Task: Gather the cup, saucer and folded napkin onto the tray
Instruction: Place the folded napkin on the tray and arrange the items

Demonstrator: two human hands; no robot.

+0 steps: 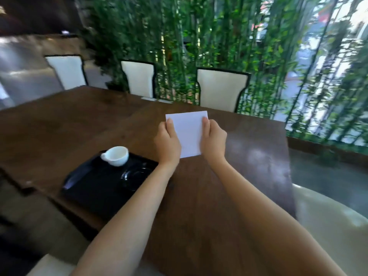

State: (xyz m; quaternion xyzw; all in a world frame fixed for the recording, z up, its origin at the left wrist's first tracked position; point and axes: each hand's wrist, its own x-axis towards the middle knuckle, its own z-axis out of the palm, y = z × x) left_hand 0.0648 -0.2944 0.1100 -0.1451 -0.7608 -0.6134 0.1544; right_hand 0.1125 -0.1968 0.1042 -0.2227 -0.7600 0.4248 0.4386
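Observation:
A white folded napkin [188, 133] is held over the dark wooden table [79, 120] by both hands. My left hand [168, 143] grips its left edge and my right hand [213, 141] grips its right edge. To the left lies a black tray [93, 188]. A white cup [116, 155] stands on the tray's far side. A black saucer [135, 177] lies on the tray's right part, partly hidden by my left forearm.
Three white chairs with black frames [221, 88] stand along the table's far side, with a wall of green bamboo behind them. A small white paper [157, 100] lies at the far table edge. A cream seat [328, 214] is at the right.

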